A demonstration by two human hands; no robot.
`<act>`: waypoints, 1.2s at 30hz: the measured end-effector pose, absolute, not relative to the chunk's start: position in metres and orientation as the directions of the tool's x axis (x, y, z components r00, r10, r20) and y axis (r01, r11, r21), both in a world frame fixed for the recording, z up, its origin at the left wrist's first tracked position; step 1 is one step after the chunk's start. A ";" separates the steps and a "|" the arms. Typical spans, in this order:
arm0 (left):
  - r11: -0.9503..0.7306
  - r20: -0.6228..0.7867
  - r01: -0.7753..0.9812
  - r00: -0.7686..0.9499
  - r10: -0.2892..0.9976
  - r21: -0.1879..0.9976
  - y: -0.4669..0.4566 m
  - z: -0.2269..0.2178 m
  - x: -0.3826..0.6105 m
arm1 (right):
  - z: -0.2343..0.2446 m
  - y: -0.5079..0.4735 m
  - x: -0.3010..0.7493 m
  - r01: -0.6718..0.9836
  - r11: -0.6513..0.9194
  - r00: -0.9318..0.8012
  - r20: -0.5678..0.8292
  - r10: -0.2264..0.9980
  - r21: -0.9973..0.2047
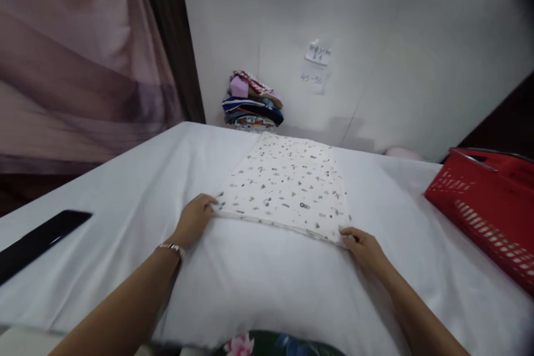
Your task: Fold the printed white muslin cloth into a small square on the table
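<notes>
A white cloth with a small scattered print (pixel 287 183) lies flat and folded on the white-covered bed or table (pixel 267 278). Its near edge shows more than one layer. My left hand (pixel 197 218) pinches the near left corner, a bracelet on that wrist. At the near right corner, my right hand (pixel 365 247) has the cloth between thumb and fingers. Between my hands the near edge runs fairly straight, slightly lower on the right. The kind of cloth item cannot be made out.
A red plastic basket (pixel 492 206) stands at the right. On the left lies a flat black object (pixel 41 239). Folded clothes (pixel 253 103) are stacked at the far edge by the wall, where handwritten paper notes (pixel 315 75) hang. A pinkish curtain (pixel 83 55) hangs at left.
</notes>
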State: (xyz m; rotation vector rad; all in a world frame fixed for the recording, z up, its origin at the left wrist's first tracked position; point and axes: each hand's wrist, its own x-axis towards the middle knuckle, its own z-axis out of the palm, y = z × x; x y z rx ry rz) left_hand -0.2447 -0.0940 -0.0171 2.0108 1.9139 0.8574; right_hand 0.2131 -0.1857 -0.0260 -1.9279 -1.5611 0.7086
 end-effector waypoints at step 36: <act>-0.693 0.355 0.689 0.607 0.711 0.210 -0.098 -0.024 -0.156 | -0.026 -0.142 0.109 0.786 0.583 -0.491 0.363 0.792 -0.208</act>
